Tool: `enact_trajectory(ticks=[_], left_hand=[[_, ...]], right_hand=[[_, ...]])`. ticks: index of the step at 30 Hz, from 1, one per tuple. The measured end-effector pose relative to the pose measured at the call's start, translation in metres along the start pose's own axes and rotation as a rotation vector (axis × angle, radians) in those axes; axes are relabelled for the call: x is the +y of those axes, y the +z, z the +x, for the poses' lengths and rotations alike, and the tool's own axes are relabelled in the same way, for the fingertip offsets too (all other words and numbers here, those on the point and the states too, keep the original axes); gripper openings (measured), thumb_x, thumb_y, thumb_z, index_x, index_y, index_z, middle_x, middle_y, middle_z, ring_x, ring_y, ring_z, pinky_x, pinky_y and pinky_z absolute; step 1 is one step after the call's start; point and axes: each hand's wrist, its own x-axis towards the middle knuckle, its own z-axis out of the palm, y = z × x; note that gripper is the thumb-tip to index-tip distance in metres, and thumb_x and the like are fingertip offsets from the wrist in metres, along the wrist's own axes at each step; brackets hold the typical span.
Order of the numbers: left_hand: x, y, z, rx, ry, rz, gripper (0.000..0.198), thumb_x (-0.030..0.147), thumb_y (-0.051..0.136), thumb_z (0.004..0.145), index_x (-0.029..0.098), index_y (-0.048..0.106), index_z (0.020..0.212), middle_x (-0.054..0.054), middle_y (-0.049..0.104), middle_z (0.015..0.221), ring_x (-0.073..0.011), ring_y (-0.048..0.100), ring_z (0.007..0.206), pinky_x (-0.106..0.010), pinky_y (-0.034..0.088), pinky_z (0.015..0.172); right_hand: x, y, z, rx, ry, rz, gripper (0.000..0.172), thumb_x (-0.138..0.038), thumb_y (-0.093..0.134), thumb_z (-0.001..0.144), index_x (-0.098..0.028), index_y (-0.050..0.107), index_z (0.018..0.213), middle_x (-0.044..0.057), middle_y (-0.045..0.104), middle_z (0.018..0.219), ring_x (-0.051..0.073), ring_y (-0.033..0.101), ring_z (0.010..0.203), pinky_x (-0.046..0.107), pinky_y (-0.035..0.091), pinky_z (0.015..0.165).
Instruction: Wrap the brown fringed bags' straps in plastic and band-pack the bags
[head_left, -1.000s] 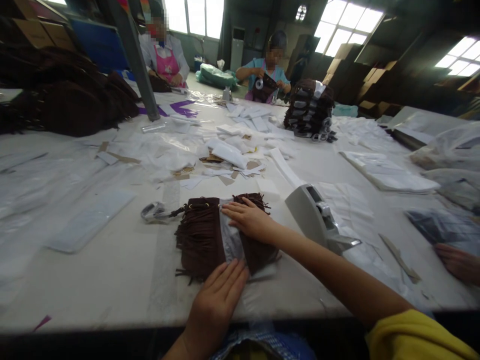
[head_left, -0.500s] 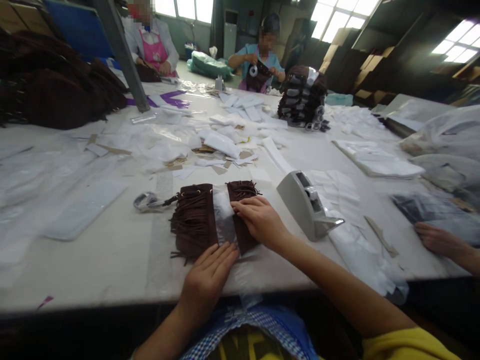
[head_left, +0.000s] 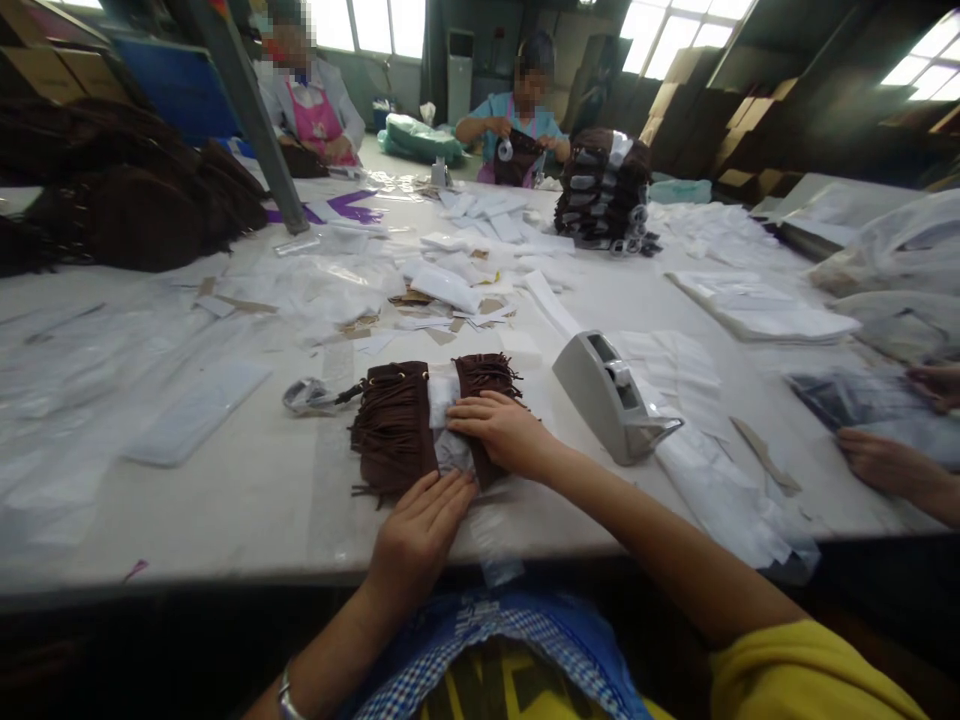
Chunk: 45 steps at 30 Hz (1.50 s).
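Observation:
A dark brown fringed bag lies flat on the white table in front of me. Around its middle runs a band of clear, whitish plastic wrap. My left hand rests flat with fingers outstretched on the near end of the band. Across the right side of the band and bag lies my right hand, its fingers extended and pressing down. A plastic-wrapped strap end sticks out to the bag's left. Right of my right hand stands a grey tape dispenser.
Several stacked brown bags stand at the back, and a dark bag heap lies far left. Paper and plastic scraps litter the middle. Two people work across the table. Another person's hand handles a plastic-wrapped dark item at right.
My right hand has slid slightly left over the plastic band, which now looks more crumpled between my hands. My left hand stays at the near edge. The view has shifted a little.

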Motion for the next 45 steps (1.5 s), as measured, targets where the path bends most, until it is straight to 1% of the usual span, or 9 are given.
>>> enact_trajectory(ticks=[2,6,8,11,15,22,33,39,45], left_hand=[[0.000,-0.001,0.000,0.000,-0.009,-0.007,0.039,0.003,0.054,0.091,0.012,0.058,0.129,-0.010,0.069,0.125,-0.0214,0.063,0.119,-0.041,0.046,0.107],[0.001,-0.001,0.000,0.014,-0.045,-0.031,0.041,0.006,0.059,0.090,0.013,0.056,0.130,-0.009,0.069,0.124,-0.0202,0.064,0.118,-0.039,0.046,0.107],[0.002,-0.001,0.000,0.009,-0.050,-0.035,0.039,0.006,0.060,0.090,0.013,0.057,0.129,-0.009,0.070,0.124,-0.0200,0.064,0.117,-0.038,0.046,0.107],[0.002,-0.002,0.001,-0.020,-0.049,-0.023,0.037,0.007,0.059,0.091,0.015,0.059,0.127,-0.008,0.069,0.124,-0.0198,0.064,0.117,-0.038,0.045,0.107],[0.000,-0.003,0.003,-0.058,-0.036,0.017,0.037,0.009,0.059,0.091,0.015,0.058,0.128,-0.008,0.068,0.126,-0.0199,0.064,0.117,-0.037,0.046,0.107],[-0.002,-0.004,0.006,-0.058,0.001,0.062,0.037,0.011,0.059,0.092,0.016,0.059,0.128,-0.007,0.069,0.126,-0.0208,0.065,0.115,-0.035,0.049,0.103],[-0.001,-0.005,0.007,-0.033,-0.040,0.013,0.038,0.012,0.060,0.091,0.019,0.060,0.128,-0.008,0.068,0.126,-0.0226,0.062,0.119,-0.039,0.051,0.102],[0.001,-0.002,0.005,-0.016,-0.077,0.028,0.035,0.013,0.058,0.092,0.021,0.063,0.126,-0.008,0.070,0.121,-0.0220,0.065,0.113,-0.039,0.052,0.101],[0.002,-0.006,0.004,-0.040,-0.044,0.080,0.038,0.013,0.057,0.092,0.021,0.061,0.129,-0.008,0.069,0.124,-0.0238,0.061,0.118,-0.047,0.044,0.109]], right_hand=[[-0.003,-0.003,-0.006,0.009,-0.040,0.008,0.044,-0.001,0.049,0.085,-0.022,0.067,0.120,0.005,0.066,0.129,0.021,0.056,0.124,0.046,0.037,0.111],[-0.027,-0.020,-0.046,0.221,-0.050,0.112,0.036,-0.008,0.050,0.092,-0.019,0.063,0.124,0.007,0.070,0.120,0.017,0.062,0.113,0.036,0.049,0.101],[-0.043,-0.022,-0.077,0.171,-0.108,0.158,0.031,-0.020,0.056,0.095,-0.018,0.061,0.126,0.007,0.071,0.117,0.017,0.064,0.110,0.034,0.051,0.098],[-0.060,-0.008,-0.119,-0.025,-0.164,0.091,0.054,-0.045,0.061,0.093,-0.014,0.053,0.136,0.012,0.065,0.130,0.023,0.056,0.125,0.045,0.044,0.109],[-0.064,0.024,-0.145,-0.013,-0.091,-0.055,0.042,-0.023,0.055,0.097,-0.014,0.052,0.138,0.012,0.059,0.138,0.022,0.049,0.135,0.045,0.043,0.111],[-0.069,0.035,-0.133,0.242,-0.157,-0.033,0.020,-0.015,0.051,0.098,-0.015,0.068,0.109,0.004,0.074,0.113,0.018,0.068,0.109,0.042,0.048,0.108],[-0.091,0.025,-0.131,0.234,-0.264,0.010,0.014,-0.016,0.056,0.097,-0.014,0.068,0.103,0.004,0.075,0.111,0.013,0.068,0.105,0.039,0.044,0.111],[-0.084,0.039,-0.134,0.169,-0.149,-0.024,0.029,-0.015,0.052,0.098,-0.016,0.060,0.126,0.008,0.069,0.124,0.018,0.060,0.122,0.045,0.045,0.110],[-0.077,0.049,-0.132,0.276,-0.188,0.013,0.018,-0.015,0.055,0.096,-0.017,0.067,0.110,0.007,0.075,0.111,0.018,0.067,0.111,0.043,0.049,0.105]])
